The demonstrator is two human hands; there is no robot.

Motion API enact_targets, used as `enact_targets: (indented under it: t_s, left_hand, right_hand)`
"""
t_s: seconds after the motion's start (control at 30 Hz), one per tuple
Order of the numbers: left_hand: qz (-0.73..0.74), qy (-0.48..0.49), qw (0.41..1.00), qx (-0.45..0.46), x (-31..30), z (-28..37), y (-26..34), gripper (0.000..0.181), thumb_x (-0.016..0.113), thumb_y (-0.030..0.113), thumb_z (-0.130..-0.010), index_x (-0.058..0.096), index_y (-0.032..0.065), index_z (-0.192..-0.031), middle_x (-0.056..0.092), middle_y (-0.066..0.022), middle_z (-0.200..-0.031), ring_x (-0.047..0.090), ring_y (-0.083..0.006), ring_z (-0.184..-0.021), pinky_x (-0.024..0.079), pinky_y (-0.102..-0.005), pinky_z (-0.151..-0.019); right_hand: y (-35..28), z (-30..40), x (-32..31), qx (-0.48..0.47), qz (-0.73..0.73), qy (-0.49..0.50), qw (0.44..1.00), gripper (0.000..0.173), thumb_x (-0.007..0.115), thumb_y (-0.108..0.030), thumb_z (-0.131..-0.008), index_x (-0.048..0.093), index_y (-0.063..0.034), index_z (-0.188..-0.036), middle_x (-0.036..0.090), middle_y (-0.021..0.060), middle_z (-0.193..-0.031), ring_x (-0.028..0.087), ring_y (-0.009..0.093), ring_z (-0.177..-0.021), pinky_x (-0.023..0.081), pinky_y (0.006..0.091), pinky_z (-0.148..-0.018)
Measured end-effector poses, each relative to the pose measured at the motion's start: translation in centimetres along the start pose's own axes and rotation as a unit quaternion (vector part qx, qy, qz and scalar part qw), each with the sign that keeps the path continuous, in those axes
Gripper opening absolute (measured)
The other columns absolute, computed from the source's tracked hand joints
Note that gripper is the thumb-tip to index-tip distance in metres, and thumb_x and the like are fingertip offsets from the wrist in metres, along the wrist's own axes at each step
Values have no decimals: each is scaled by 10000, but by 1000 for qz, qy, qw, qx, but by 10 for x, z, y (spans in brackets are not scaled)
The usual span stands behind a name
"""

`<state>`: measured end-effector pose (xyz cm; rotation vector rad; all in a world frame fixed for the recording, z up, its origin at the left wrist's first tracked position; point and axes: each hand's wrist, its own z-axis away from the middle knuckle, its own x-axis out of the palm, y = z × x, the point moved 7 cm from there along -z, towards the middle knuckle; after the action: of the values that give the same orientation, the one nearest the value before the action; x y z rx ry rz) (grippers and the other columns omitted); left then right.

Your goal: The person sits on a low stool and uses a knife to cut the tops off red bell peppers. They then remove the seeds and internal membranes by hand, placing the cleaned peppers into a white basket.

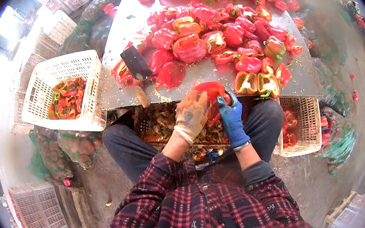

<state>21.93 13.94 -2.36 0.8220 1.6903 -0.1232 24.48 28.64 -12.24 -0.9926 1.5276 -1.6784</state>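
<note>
At the near edge of the metal table (200, 89), a red bell pepper (210, 91) is between my two gloved hands. My left hand (191, 114), in a stained pale glove, grips its left side. My right hand (232, 116), in a blue coated glove, holds it from the right; the fingers partly hide it. A cleaver (136, 63) lies to the left, its wooden handle (142, 95) towards me. Halved peppers (257, 82) with pale cores showing sit on the right, and a pile of red peppers (189, 48) lies beyond my hands.
A white plastic crate (92, 75) with pepper pieces stands left of the table. Below the tabletop, between my knees, a crate holds trimmings (159, 120). Another crate (312, 125) with red peppers is at lower right. Filled mesh sacks (78, 145) and stacked crates (39, 210) line the left.
</note>
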Motion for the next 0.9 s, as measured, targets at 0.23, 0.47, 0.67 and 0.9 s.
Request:
enact_targets:
  t_s: [0.23,0.47,0.67,0.9]
  left_hand:
    - [-92,-286,954,16,64,-1,18,167,610,118,-771,715,70,-892,705,-139,-913,705,-295,-817,561,-411,-675]
    - [16,-218,976,9,66,0,18,167,680,204,-776,725,88,-888,707,-139,-862,695,-320,-843,552,-409,-716]
    - [428,-329,839,-63,58,39,-24,335,737,156,-780,685,18,-1081,695,-114,-913,614,-118,-827,493,-283,-821]
    - [97,-40,991,-80,-3,19,-41,420,711,237,-801,625,31,-1158,664,-213,-1081,650,-370,-972,508,-423,-884]
  right_hand:
    - [-12,7,5,-87,109,-22,990,476,682,-83,-883,532,48,-1315,617,114,-1217,567,169,-1085,469,301,-941]
    - [1,8,-14,8,-33,10,999,388,677,-81,-892,592,29,-1254,654,82,-1109,581,146,-1008,474,282,-908]
    - [6,-2,-37,32,-115,22,993,328,659,-53,-906,609,24,-1220,650,17,-1056,573,85,-905,486,242,-825]
    - [-6,0,-24,16,-90,7,996,300,647,-62,-914,604,41,-1193,649,33,-1055,579,98,-918,492,260,-837]
